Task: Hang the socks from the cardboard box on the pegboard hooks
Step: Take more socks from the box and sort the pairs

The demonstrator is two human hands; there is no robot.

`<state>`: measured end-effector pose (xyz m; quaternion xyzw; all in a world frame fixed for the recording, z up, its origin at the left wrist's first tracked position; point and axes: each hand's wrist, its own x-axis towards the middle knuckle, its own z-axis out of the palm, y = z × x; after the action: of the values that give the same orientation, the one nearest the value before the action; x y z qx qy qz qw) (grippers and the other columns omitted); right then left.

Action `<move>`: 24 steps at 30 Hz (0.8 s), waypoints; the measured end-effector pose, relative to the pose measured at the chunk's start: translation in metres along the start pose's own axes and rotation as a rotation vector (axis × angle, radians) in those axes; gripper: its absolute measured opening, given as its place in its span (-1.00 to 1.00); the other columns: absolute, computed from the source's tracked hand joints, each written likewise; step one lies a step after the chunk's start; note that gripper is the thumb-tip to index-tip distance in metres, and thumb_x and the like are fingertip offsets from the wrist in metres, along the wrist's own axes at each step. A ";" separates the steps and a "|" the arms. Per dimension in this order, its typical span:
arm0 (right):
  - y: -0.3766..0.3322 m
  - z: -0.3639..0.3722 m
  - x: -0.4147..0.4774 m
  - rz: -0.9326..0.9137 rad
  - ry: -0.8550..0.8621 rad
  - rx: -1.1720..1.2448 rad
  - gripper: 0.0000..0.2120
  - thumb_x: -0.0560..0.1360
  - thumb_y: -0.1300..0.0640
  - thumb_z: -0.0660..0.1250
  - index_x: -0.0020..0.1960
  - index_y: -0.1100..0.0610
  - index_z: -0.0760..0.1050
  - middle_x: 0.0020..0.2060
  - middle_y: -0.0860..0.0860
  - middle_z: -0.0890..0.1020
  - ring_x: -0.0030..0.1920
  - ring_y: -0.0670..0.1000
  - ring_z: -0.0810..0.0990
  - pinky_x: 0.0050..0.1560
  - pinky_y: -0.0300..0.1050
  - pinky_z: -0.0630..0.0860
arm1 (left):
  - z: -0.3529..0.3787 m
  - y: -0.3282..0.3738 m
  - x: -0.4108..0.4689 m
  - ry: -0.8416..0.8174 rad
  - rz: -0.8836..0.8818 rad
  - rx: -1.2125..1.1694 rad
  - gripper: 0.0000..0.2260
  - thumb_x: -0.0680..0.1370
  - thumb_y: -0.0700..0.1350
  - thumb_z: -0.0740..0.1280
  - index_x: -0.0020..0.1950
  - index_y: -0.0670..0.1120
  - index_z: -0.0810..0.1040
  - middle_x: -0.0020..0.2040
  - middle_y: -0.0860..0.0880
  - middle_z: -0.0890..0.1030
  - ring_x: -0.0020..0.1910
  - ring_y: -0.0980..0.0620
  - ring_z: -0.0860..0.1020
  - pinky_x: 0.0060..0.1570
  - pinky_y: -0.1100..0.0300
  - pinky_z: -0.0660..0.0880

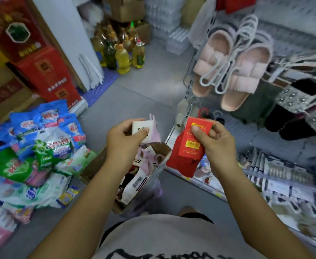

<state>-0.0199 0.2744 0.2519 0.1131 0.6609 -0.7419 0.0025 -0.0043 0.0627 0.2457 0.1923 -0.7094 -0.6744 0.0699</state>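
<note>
My right hand (212,144) pinches a pair of red socks (186,155) by its red card label, held up in front of the pegboard (247,131). My left hand (124,141) grips a pale pink pair of socks (154,130) by its white card label, above the cardboard box (97,165). The box stands on the floor between my arms and holds several more sock pairs (140,165), pink, white and dark. A red hook tag and wire hooks (203,113) stick out of the pegboard just above the red socks.
Pink fluffy slippers (234,71) and studded slippers (299,103) hang on the rack at the right, with packaged goods (277,171) on the shelf below. Detergent bags (41,146) pile on the floor at left. Oil bottles (121,57) and red cartons (48,73) stand further back.
</note>
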 end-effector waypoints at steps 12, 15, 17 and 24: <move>-0.079 -0.109 -0.018 -0.192 0.016 0.192 -0.66 0.59 0.20 0.30 0.30 0.13 0.25 -0.09 0.05 0.67 -0.21 -0.06 0.64 -0.21 -0.17 0.62 | 0.132 0.079 -0.060 -0.540 0.094 -0.072 -0.89 0.42 -0.09 0.55 -0.07 -0.02 0.74 -0.20 -0.05 0.72 -0.20 0.10 0.62 -0.10 0.23 0.56; -0.085 -0.142 -0.027 -0.219 0.099 0.144 -0.71 0.58 0.11 0.32 0.22 0.16 0.32 -0.12 0.04 0.61 -0.24 -0.11 0.60 -0.22 -0.18 0.57 | 0.171 0.082 -0.083 -0.616 0.003 -0.160 -0.76 0.35 -0.02 0.53 -0.02 -0.07 0.74 -0.07 -0.13 0.74 -0.10 -0.01 0.64 0.02 0.03 0.56; -0.087 -0.163 -0.035 -0.198 0.102 0.141 -0.61 0.50 -0.06 0.38 0.18 0.16 0.40 -0.13 0.00 0.62 -0.22 -0.13 0.61 -0.18 -0.17 0.53 | 0.195 0.083 -0.097 -0.657 -0.016 -0.175 -0.73 0.38 -0.05 0.52 0.04 -0.12 0.73 0.02 -0.24 0.72 -0.05 -0.10 0.65 0.07 -0.02 0.58; -0.093 -0.242 -0.050 -0.058 0.023 0.271 -0.39 0.25 0.13 0.58 0.21 0.16 0.38 0.00 0.07 0.61 0.00 0.00 0.66 0.01 -0.12 0.60 | 0.261 0.085 -0.140 -0.692 -0.019 -0.171 -0.74 0.40 -0.04 0.50 0.04 -0.11 0.73 -0.02 -0.20 0.74 -0.06 -0.11 0.68 0.02 0.05 0.60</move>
<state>0.0542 0.5164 0.3269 0.1019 0.5576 -0.8228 -0.0419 0.0148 0.3585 0.3302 -0.0474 -0.6303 -0.7572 -0.1648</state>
